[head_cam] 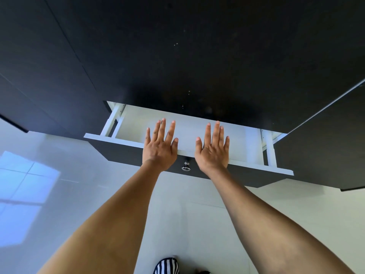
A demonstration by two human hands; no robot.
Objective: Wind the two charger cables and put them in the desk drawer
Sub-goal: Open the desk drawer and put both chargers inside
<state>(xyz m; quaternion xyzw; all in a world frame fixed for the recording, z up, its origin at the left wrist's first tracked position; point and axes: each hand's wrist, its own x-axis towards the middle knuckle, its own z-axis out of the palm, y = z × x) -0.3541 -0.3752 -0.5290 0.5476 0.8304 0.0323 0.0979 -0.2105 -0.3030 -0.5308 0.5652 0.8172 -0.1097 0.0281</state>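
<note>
The desk drawer [130,123] stands pulled out from under the dark desk top [197,56]; its inside is white and I see nothing lying in the visible part. A round metal knob [186,166] sits on the dark drawer front. My left hand [160,145] and my right hand [213,147] are held flat, fingers straight and spread, over the drawer's front edge, one on each side of the knob. Neither hand holds anything. No charger cable is in view.
Dark cabinet panels [325,151] flank the drawer on the right and left. White drawer rails [269,151] show at both sides. Below is a glossy pale tiled floor [59,194] with a window reflection. A striped slipper [166,265] shows at the bottom edge.
</note>
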